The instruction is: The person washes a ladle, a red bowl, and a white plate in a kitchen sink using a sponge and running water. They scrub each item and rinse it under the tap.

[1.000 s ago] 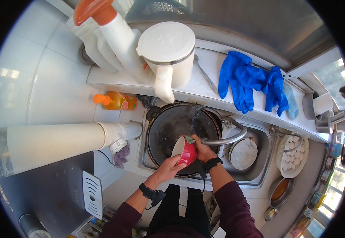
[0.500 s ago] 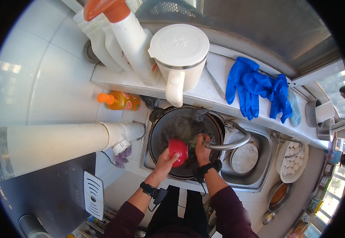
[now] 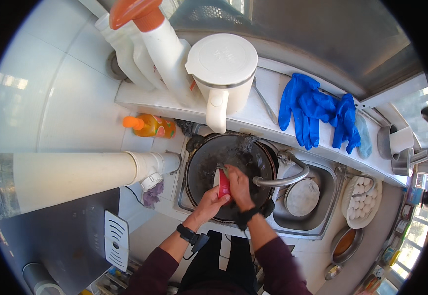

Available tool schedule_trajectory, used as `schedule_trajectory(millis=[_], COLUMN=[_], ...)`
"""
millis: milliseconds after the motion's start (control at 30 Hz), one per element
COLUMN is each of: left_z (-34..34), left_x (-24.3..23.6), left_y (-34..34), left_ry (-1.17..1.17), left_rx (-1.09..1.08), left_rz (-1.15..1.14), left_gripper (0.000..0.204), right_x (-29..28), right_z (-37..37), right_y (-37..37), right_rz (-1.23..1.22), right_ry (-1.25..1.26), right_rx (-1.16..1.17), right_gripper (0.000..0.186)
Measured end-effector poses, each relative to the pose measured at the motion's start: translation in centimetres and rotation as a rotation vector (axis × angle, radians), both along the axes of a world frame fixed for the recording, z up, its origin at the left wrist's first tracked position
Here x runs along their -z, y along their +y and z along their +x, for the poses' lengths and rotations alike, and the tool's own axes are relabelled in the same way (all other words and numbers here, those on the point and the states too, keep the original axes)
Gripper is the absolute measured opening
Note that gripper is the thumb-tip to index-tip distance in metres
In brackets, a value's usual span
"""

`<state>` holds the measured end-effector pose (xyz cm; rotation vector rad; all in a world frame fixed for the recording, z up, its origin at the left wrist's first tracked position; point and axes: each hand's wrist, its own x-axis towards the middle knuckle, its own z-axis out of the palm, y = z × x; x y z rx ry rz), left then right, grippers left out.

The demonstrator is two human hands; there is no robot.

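Over a large dark wok in the left sink basin, a small bowl, red outside and pale inside, is tilted on its side. My left hand grips it from the left, thumb on the red outer wall. At its right side is my right hand, fingers curled over the upper rim. A bit of something greenish shows by those fingertips, too small to name. Dark murky water and a wiry scrubber are at the wok's far side. The curved faucet ends just right of my right hand.
A white plate lies in the right basin. On the ledge are a lidded cream jug, a spray bottle and blue gloves. An orange soap bottle, a pipe and an egg basket flank the sink.
My right hand has moved left from beside the faucet onto the bowl. The bowl has turned, so its pale inside now shows on the left.
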<state>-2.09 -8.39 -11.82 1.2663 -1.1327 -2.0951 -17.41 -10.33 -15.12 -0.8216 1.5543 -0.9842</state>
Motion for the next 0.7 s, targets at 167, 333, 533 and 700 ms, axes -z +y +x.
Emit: schedule_trajectory(millis=[167, 333, 533, 700], left_z=[0.0, 0.3, 0.7, 1.4], left_x=[-0.2, 0.6, 0.8, -1.0], left_y=[-1.0, -1.1, -0.8, -2.1], left_ry=[-0.153, -0.092, -0.195, -0.195], left_rx=[0.114, 0.135, 0.300, 0.439], left_rz=[-0.265, -0.167, -0.280, -0.247], left_gripper=[0.030, 0.026, 0.024, 0.031], right_x=[-2.5, -3.7, -3.3, -3.0], right_z=[1.0, 1.5, 1.6, 0.9], right_y=[2.7, 3.5, 3.6, 3.8], right_rz=[-0.280, -0.291, -0.529, -0.341], right_ry=[0.182, 0.288, 0.468, 0.294], right_rx=[0.041, -0.033, -0.076, -0.177], right_gripper=[0.041, 0.039, 0.038, 0.032])
